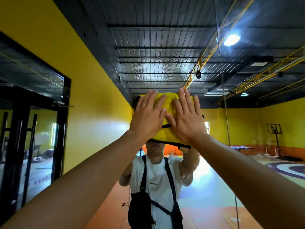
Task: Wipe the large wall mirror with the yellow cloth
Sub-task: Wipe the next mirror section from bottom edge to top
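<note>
Both arms reach up to the mirror (pixel 231 133). The left hand (pixel 146 118) and the right hand (pixel 184 119) lie flat, fingers straight and spread, side by side on the yellow cloth (pixel 168 101), pressing it to the glass. Below the cloth, the reflection shows a person in a white T-shirt (pixel 156 176) with a black bag (pixel 140 209) strapped across the front. A ceiling lamp (pixel 231 40) glares at upper right.

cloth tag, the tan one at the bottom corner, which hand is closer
Right. The right hand lies flat on the yellow cloth just above the tan tag; the left hand lies flat on the cloth's far side, across from it.
</note>
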A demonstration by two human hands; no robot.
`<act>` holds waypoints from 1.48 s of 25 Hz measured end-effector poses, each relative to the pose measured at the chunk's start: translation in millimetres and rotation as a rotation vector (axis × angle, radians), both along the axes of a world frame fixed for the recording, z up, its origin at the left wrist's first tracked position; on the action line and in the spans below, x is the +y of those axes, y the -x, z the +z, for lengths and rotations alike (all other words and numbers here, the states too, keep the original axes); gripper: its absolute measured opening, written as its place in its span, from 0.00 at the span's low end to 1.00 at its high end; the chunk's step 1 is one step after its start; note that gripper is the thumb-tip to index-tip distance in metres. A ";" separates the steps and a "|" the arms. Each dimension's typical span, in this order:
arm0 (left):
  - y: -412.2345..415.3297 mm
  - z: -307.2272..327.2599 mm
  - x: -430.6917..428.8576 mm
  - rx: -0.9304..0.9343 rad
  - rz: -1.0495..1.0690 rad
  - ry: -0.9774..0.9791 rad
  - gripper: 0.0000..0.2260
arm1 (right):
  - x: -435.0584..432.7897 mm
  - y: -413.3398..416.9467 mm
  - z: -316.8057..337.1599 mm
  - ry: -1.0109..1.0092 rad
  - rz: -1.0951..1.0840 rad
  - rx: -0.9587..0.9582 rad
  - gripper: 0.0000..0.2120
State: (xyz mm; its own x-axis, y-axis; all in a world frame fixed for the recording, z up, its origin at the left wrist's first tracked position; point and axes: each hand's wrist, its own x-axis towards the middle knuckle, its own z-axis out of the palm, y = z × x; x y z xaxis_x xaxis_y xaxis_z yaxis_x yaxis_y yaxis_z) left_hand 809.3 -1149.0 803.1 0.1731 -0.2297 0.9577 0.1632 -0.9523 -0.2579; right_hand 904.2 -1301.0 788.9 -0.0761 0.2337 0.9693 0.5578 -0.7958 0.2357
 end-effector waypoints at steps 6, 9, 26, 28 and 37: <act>-21.4 -12.8 12.4 -0.032 0.072 0.002 0.24 | -1.8 -14.8 -0.5 0.033 0.000 -0.099 0.30; -26.4 -23.0 11.2 -0.071 0.058 0.010 0.24 | -1.9 -21.3 -4.9 0.023 0.034 -0.172 0.27; -22.0 -149.9 0.8 -0.017 0.053 0.056 0.24 | -12.8 -21.3 -130.1 0.064 0.107 -0.161 0.25; -19.3 -172.7 -0.7 0.015 0.067 0.066 0.24 | -13.9 -20.4 -154.2 0.068 0.125 -0.154 0.25; -10.9 -307.0 -2.9 0.064 0.044 0.073 0.24 | -17.9 -14.7 -288.2 0.149 0.130 -0.088 0.26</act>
State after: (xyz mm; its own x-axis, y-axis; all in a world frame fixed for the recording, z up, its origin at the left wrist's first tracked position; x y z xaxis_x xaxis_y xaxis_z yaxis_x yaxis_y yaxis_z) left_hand 820.2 -1152.0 496.1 0.2433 -0.1506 0.9582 0.1908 -0.9612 -0.1995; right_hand 918.9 -1318.9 500.7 -0.1972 0.3566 0.9132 0.6255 -0.6715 0.3973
